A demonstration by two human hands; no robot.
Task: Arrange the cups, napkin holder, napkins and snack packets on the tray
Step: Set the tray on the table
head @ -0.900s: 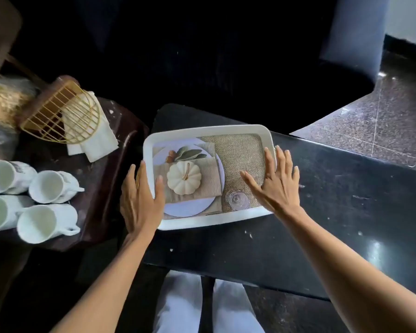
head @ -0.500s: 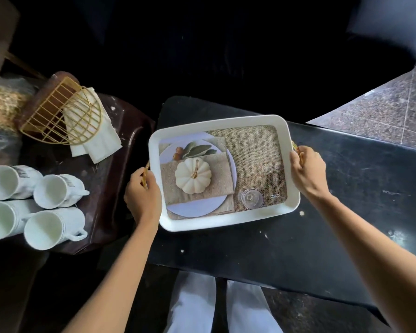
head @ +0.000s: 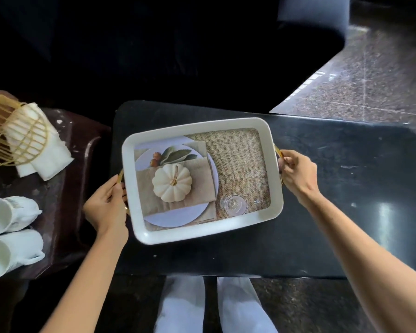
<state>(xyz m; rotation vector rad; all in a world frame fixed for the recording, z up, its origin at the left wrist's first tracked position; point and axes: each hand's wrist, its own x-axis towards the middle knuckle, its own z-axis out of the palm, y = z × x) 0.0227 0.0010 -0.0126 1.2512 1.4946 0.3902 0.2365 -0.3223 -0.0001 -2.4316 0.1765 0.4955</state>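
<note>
Grip: left hand [head: 105, 207] curled round the left gold handle [head: 120, 175], right hand [head: 296, 175] round the right gold handle [head: 277, 152]; a moment earlier both lay flat and open at the rim. White printed tray [head: 202, 124]: over the black table [head: 346, 188], now inside its left edge, formerly overhanging; resting or lifted, cannot tell. Gold wire napkin holder [head: 12, 135], white napkins [head: 51, 157], white cups [head: 0, 215]: brown side table [head: 65, 188], left, apart from the tray.

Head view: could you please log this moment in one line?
left hand: grips tray handle | right hand: grips opposite handle | cups: side table, off tray
</note>
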